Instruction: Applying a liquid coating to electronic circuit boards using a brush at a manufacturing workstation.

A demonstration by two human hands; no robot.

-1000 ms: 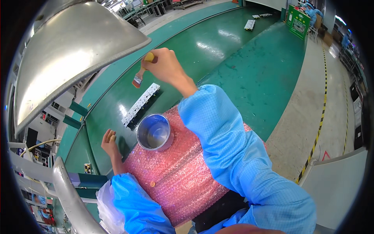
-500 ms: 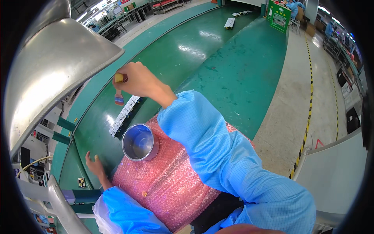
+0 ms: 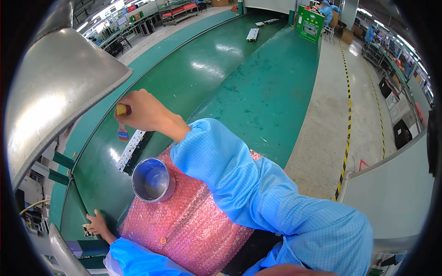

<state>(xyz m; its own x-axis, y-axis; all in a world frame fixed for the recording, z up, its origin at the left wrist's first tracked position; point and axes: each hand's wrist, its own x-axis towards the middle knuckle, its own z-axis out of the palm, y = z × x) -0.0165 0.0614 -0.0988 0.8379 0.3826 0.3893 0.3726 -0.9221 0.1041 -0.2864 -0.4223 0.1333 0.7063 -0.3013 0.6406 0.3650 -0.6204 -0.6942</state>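
Right hand gripping brush, left hand at small board, hold unclear, hood intruding, pot on bubble wrap

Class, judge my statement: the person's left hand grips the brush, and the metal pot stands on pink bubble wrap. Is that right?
One error: the head view shows the brush gripped by the right hand, not the left. The metal pot does stand on pink bubble wrap.
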